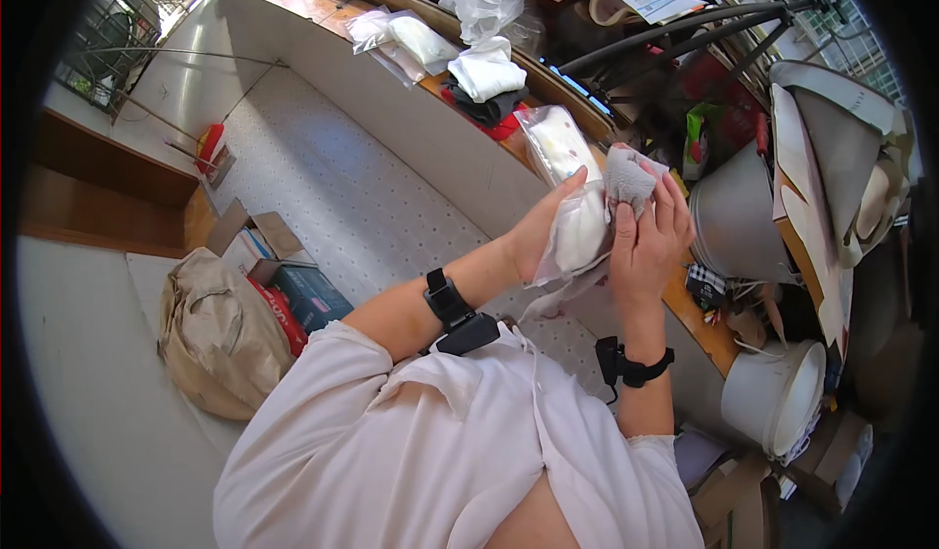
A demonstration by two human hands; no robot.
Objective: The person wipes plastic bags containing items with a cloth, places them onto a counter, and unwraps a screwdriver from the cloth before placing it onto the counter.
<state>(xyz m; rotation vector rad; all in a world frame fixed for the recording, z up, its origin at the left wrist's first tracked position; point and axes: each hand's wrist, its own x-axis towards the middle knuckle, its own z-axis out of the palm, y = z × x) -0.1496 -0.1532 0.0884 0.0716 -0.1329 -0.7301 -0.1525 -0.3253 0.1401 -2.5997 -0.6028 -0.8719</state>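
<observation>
Along the ledge (696, 322), from its left end rightward, come wrapped packs (421, 45), then a stack of folded cloths (487, 71), with a crumpled bag (483, 1) behind them at the far edge. A flat pack (558, 143) sits just beyond the left hand (533, 234). The bagged bundle (583, 228) in that hand is left of the rag (629, 179) in the right hand (653, 241). Right of both stands a bucket (738, 211), a tub (758, 390) nearer the person. Far left, a sack (215, 329) lies before an open carton (279, 231).

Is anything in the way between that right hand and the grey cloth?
Nothing visible: the right hand already holds the grey cloth. The white packet in the left hand is beside it, not between.
</observation>
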